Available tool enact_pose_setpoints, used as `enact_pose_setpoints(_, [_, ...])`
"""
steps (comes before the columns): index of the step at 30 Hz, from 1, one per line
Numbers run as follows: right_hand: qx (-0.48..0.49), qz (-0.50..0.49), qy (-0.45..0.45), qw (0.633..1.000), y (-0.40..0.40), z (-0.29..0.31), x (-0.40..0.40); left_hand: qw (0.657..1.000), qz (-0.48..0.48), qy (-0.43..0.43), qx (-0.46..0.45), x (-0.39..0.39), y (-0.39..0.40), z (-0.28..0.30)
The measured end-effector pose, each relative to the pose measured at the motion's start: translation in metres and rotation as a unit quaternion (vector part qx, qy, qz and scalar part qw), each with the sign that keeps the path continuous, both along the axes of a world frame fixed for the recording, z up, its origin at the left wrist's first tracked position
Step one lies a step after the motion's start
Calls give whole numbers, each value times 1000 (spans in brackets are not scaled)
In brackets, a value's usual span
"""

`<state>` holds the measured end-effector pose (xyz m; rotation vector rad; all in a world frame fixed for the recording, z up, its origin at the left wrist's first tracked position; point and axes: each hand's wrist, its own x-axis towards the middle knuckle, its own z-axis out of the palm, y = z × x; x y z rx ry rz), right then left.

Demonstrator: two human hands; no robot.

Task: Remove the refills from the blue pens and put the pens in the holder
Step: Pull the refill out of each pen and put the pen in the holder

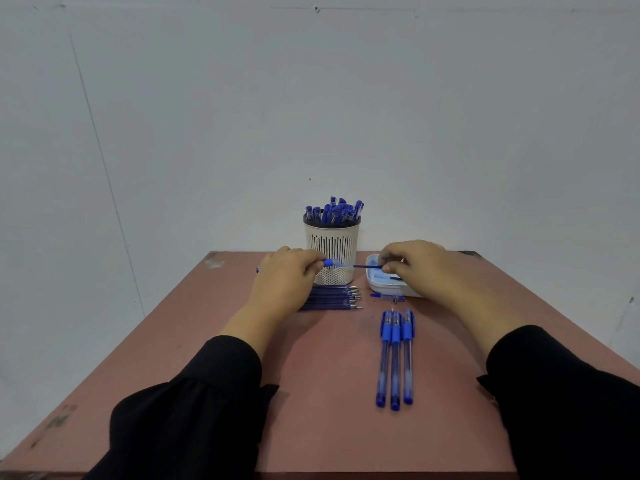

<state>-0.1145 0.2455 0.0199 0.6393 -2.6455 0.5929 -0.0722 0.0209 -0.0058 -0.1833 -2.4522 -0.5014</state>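
Low in the frame, three full pens (395,358) wait on the table (311,410). In the middle, the left hand (285,282) pinches the pen (330,263) and the right hand (412,266) pinches its refill (367,267). Pull it out straight and slow. Behind stands the holder (331,251).

place: plain desk setup | cues: reddish table (242,393), bare white wall (311,98)

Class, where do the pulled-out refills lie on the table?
In the head view, the refills lie in a row left of centre, in front of the holder, partly under the left hand.
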Motion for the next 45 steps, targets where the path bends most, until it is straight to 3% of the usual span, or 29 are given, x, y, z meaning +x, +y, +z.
enact_pose_setpoints(36, [35,-1,13,999,2,4,0,998,40,18,-33,2,0,1])
enact_pose_setpoints(45, [-26,16,11,999,-2,2,2,999,21,19,-31,3,5,1])
